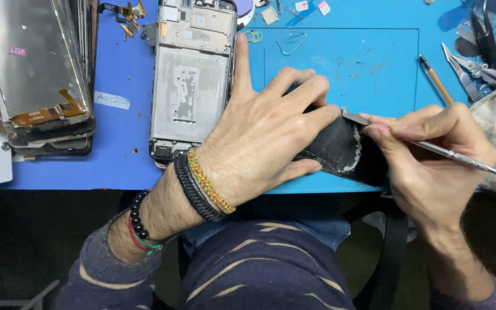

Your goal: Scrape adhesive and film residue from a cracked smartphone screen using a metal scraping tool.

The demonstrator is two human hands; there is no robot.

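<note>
**Thin black panel under the blade at the worktop's near edge**

The black panel [343, 150] lies flat at the near edge of the blue worktop [368, 63], one end poking over it. It looks thin, light and brittle: the surface is scuffed, with a pale curved scrape, so I'd judge it cracks easily and wants holding flat across its width, not by a corner. That's how the left hand [265, 135] has it, palm and spread fingers pressing it down. The right hand [431, 155] pinches a slim metal tool [460, 158] like a pen, tip touching the panel's upper edge between the two hands. Just left of the wrist lies a stripped phone frame [193, 74], bare metal up; further left, at the far-left corner, a stack of screens [41, 80]. Tweezers and cutters [477, 63] crowd the far-right corner.
</note>
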